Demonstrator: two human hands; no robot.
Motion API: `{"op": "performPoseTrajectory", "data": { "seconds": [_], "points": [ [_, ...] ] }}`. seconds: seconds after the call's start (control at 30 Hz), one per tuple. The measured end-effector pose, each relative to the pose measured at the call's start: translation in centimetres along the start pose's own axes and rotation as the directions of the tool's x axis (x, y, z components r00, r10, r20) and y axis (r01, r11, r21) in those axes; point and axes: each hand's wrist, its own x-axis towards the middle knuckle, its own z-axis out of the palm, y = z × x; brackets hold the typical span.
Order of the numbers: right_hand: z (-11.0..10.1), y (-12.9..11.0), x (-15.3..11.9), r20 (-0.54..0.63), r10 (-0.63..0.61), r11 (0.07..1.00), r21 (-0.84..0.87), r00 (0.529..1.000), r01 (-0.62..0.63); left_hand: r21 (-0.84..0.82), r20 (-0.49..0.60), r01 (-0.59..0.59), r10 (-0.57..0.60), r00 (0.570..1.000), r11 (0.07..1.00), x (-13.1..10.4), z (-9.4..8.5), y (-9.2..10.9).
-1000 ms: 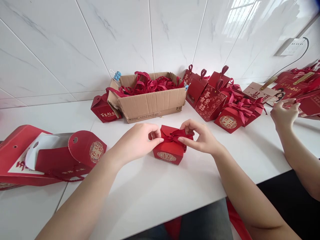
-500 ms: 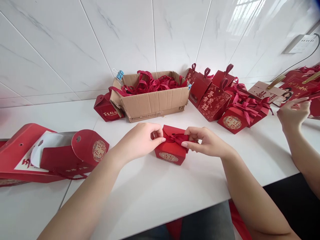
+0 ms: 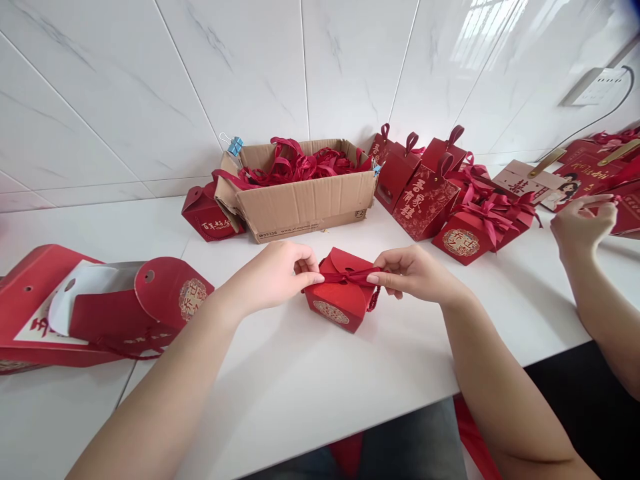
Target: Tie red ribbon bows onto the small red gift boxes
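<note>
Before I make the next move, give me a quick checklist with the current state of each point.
1. Left hand pinching the ribbon on its side: ok.
2. Right hand pinching the ribbon on the other side: ok.
3. Small red box resting on the white table: ok.
4. Ribbon lying across the top of that box: ok.
5. Ribbon tied tightly at the middle: cannot tell.
6. Co-worker's hand apart from this box, off to the right: ok.
</note>
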Motion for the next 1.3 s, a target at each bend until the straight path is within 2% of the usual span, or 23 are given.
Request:
{"op": "performPoseTrajectory", "data": {
  "seconds": [0.4, 0.6, 0.7, 0.83, 0.87, 0.93, 1.0, 1.07, 1.13, 1.17, 1.23, 1.3],
  "points": [
    [-0.2, 0.0, 0.0, 0.000, -0.019, 0.994, -0.110, 1.000, 0.019, -0.009, 0.034, 0.022, -0.021, 0.999, 1.000, 0.4, -0.1, -0.2],
    [0.0, 0.1, 0.2, 0.007, -0.005, 0.999, -0.034, 1.000, 0.005, -0.027, 0.038, 0.023, -0.022, 0.999, 0.999, 0.2, 0.1, -0.1],
    [0.5, 0.6, 0.6, -0.061, -0.014, 0.999, 0.045, 0.998, 0.017, -0.046, 0.071, 0.016, -0.013, 0.997, 0.999, -0.4, 0.0, 0.3],
    [0.8, 1.1, 1.3, -0.259, -0.080, 0.981, 0.153, 0.963, 0.123, -0.038, 0.184, -0.007, 0.014, 0.983, 0.999, -1.4, -1.0, 0.8],
    [0.7, 1.2, 1.3, -0.322, -0.081, 0.976, 0.166, 0.943, 0.141, -0.032, 0.172, -0.011, 0.016, 0.985, 0.999, -1.5, -1.2, 0.9],
    [0.3, 1.3, 1.1, -0.394, -0.046, 0.978, 0.171, 0.918, 0.122, -0.032, 0.050, -0.003, 0.005, 0.999, 0.999, -1.5, -1.4, 0.9],
    [-0.1, 1.5, 0.7, -0.323, -0.006, 0.989, 0.140, 0.946, 0.054, -0.058, -0.119, 0.019, -0.026, 0.993, 0.998, -1.0, -1.1, 0.7],
    [-0.4, 1.7, 0.2, -0.122, -0.002, 0.998, 0.060, 0.993, 0.010, -0.110, -0.194, 0.031, -0.052, 0.980, 0.993, -0.2, -0.4, 0.3],
    [-0.4, 1.9, -0.1, 0.066, -0.011, 1.000, -0.016, 0.998, 0.012, -0.172, -0.156, 0.002, -0.030, 0.987, 0.985, 0.5, 0.4, -0.2],
    [-0.3, 2.0, -0.2, 0.117, -0.008, 0.999, -0.033, 0.993, 0.012, -0.199, -0.120, -0.024, 0.000, 0.993, 0.980, 0.8, 0.8, -0.4],
    [-0.2, 2.0, -0.2, 0.140, -0.015, 1.000, -0.024, 0.990, 0.019, -0.226, -0.053, -0.062, 0.051, 0.997, 0.972, 1.2, 1.1, -0.7],
    [-0.3, 2.1, -0.2, 0.114, -0.041, 0.999, 0.006, 0.993, 0.040, -0.194, -0.013, -0.044, 0.042, 0.999, 0.980, 1.1, 0.8, -0.9]
  ]
}}
